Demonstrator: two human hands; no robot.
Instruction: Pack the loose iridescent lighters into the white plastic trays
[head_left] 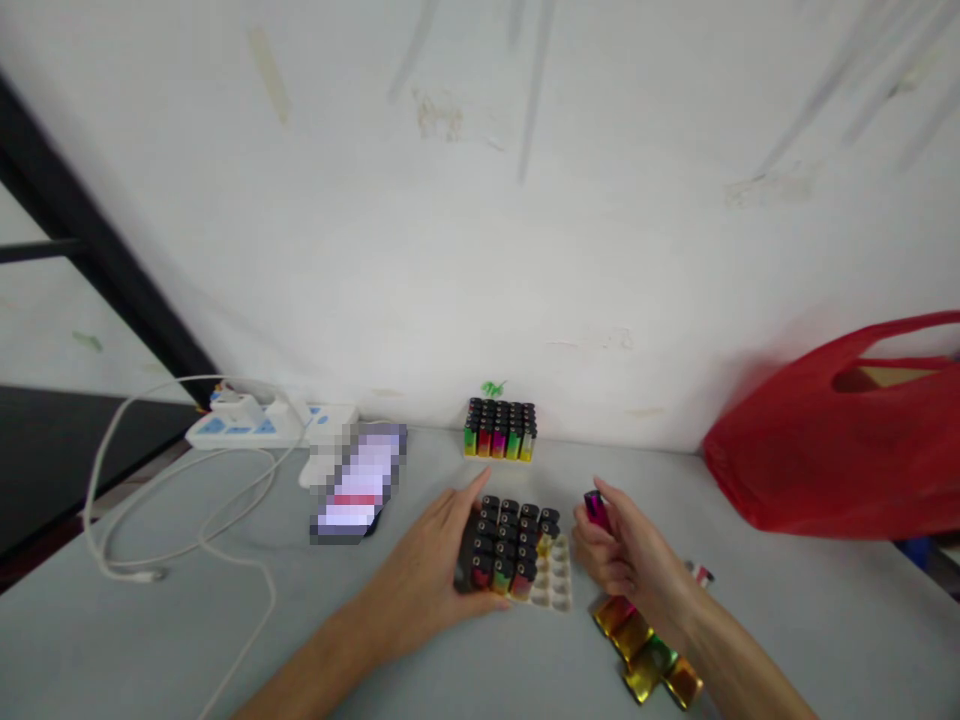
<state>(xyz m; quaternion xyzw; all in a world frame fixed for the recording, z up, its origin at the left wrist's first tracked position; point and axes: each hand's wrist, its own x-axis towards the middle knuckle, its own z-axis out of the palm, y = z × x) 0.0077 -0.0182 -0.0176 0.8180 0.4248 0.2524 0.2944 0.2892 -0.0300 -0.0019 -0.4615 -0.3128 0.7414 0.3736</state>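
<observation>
My left hand [427, 560] is wrapped around the left side of a white tray [560, 575] with rows of round-edged pockets. Black-topped lighters [506, 545] stand upright in its left and middle columns, and bare pockets show at the right. Just right of the tray, my right hand [619, 545] pinches a magenta lighter [598, 510] with a dark top, held tilted above the table. Under my right wrist lie several shiny gold, green and red lighters [641, 645], partly hidden by the forearm.
A full block of lighters [500, 430] stands against the wall. To the left are a phone [360, 485] with a blurred screen, a white power strip [259, 425] and a looping white cable [225, 545]. A red bag [832, 450] rests at the right.
</observation>
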